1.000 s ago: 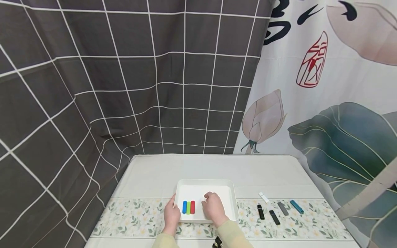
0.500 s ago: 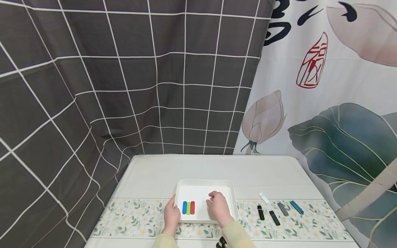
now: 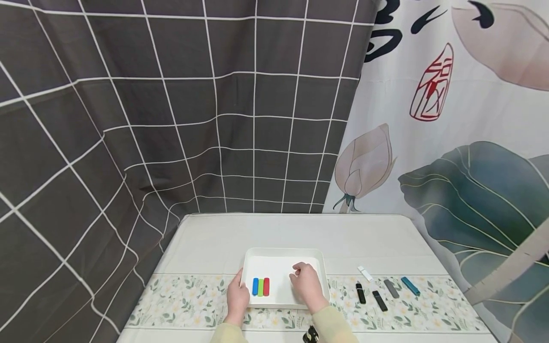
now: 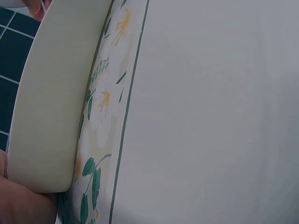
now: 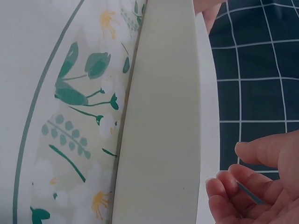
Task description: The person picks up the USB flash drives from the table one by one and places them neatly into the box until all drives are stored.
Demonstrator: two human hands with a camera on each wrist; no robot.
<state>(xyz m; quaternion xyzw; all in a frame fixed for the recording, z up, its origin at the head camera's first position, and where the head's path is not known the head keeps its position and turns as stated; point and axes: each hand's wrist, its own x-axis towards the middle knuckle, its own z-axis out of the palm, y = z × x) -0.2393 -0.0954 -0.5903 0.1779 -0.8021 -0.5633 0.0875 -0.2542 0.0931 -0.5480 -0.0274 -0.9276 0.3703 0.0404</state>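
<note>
Gripping the left side of the white tray [image 3: 283, 259] is my left hand [image 3: 238, 296]; the left wrist view has this hand [image 4: 25, 203] against the tray's outer wall [image 4: 51, 102]. Inside the tray's left half, a blue piece [image 3: 255, 287], a green piece [image 3: 260, 287] and a red piece [image 3: 266, 287] stand upright in a row, side by side. Over the tray's right half is my right hand [image 3: 310, 287]. Its fingers [image 5: 229, 184] are loosely bent and apart from the thumb, with nothing between them in the right wrist view.
Right of the tray on the table [image 3: 214, 233] lie a white stick [image 3: 365, 273], two black sticks [image 3: 360, 293] [image 3: 379, 301], a grey stick [image 3: 391, 288] and a teal stick [image 3: 410, 286]. A floral strip [image 3: 184, 300] crosses the table; curtains hang behind.
My right hand has moved to the right over the tray, away from the coloured pieces. My left hand, the tray and the pieces have stayed in place.
</note>
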